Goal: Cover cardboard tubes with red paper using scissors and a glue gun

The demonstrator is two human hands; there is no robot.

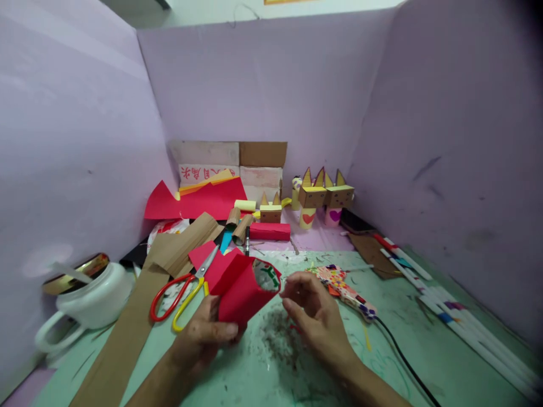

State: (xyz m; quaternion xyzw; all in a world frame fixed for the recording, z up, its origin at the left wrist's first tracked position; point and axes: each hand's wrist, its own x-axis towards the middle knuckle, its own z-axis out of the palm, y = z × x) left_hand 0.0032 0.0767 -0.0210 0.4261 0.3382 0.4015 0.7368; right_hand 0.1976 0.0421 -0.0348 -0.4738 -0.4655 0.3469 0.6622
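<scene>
My left hand [207, 328] is wrapped round the lower end of a red paper-covered tube [246, 294], tilted with its open end up to the right. A white lining with green marks shows inside that end. Beside the opening, my right hand [311, 311] has its fingers curled and apart, with nothing visible between them. Scissors [199, 277] with one red and one yellow handle lie left of the tube. Just behind my right hand rests a patterned glue gun [348, 291] with a black cord.
At left are a white cup [95, 297] and long cardboard strips [136, 316]. Red paper [203, 200], a red roll [270, 232] and cardboard animal figures [313, 198] stand or lie at the back. White sticks [462, 322] line the right side.
</scene>
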